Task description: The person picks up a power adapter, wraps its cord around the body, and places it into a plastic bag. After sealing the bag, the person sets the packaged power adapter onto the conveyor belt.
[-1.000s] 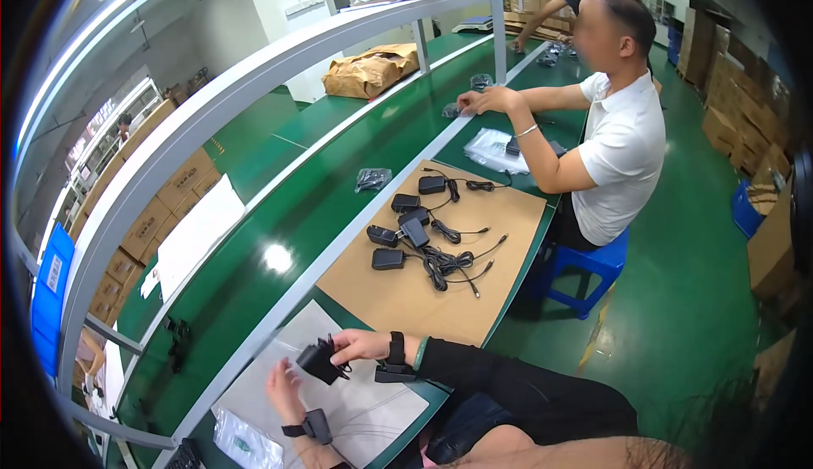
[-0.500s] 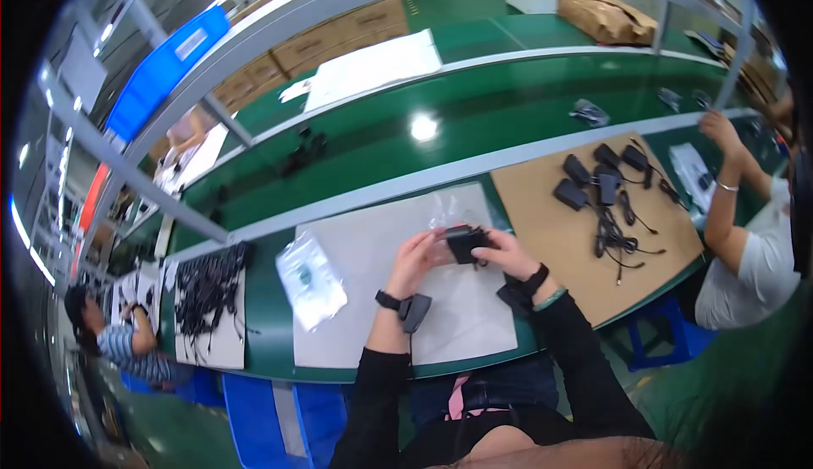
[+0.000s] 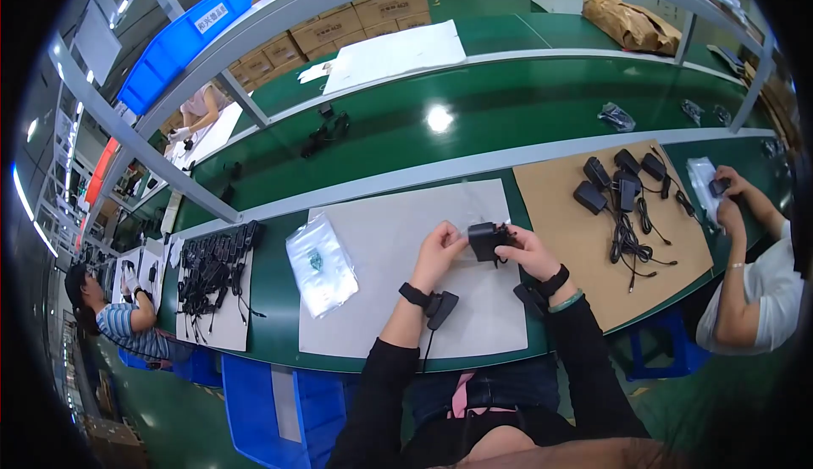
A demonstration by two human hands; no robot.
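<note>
Above the pale work mat point(image 3: 389, 312), my right hand point(image 3: 535, 257) grips a black power adapter point(image 3: 483, 240) with its bundled cable against my fingers. My left hand point(image 3: 439, 253) is closed in a pinch just left of the adapter, its fingertips close to the adapter's side. What those fingers hold, if anything, is too faint to make out. Clear, thin plastic point(image 3: 481, 208) shows faintly on the mat just beyond the adapter. A stack of clear plastic bags point(image 3: 326, 278) lies at the mat's left edge.
On brown cardboard point(image 3: 550, 206) to the right lie several black adapters point(image 3: 625, 188) with cables. More black cabled adapters point(image 3: 216, 270) lie at left. A co-worker point(image 3: 754, 291) sits at right, another point(image 3: 127, 321) at left. A grey shelf frame point(image 3: 474, 164) spans the bench.
The view has shifted slightly. My left hand has drawn a little away from the adapter, its fingers now pinched. The co-worker at right has lowered both hands to a small dark object.
</note>
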